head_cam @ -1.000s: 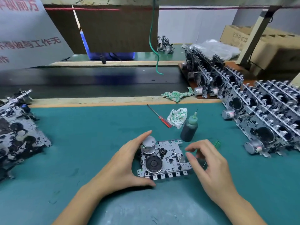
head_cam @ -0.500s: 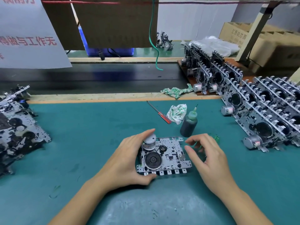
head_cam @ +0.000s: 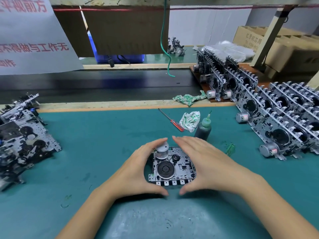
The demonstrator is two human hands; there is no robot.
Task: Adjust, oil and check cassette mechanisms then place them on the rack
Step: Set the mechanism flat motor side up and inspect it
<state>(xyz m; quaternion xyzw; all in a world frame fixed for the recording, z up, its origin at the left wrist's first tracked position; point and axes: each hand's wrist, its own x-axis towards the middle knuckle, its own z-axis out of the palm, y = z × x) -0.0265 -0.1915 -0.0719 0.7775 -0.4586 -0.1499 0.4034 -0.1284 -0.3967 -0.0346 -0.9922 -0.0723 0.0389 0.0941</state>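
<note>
— Two hands, left (head_cam: 136, 169) and right (head_cam: 205, 163), cup the mechanism (head_cam: 172, 167) mid-surface, near its front edge?
— Yes, clasping its sides. Lift level, avoiding the flywheel (head_cam: 165, 169); rack (head_cam: 276, 121) waits right.

At lower centre of the frame, one cassette mechanism (head_cam: 172, 167) lies flat on the green worktop (head_cam: 103, 135), motor and flywheel facing up. The left hand (head_cam: 136, 171) cups its left edge; the right hand (head_cam: 207, 163) cups its right edge, with the thumbs at the near side and the fingers (head_cam: 183, 141) arched over the far side. Just beyond stand a dark oil bottle (head_cam: 203, 129), a crumpled rag (head_cam: 189, 120) and a red-handled screwdriver (head_cam: 172, 120). At right of the frame, rows of mechanisms stand upright on the rack (head_cam: 279, 118). At far left lies a loose pile of mechanisms (head_cam: 22, 140). A conveyor belt (head_cam: 103, 87) crosses mid-frame behind the worktop.
</note>
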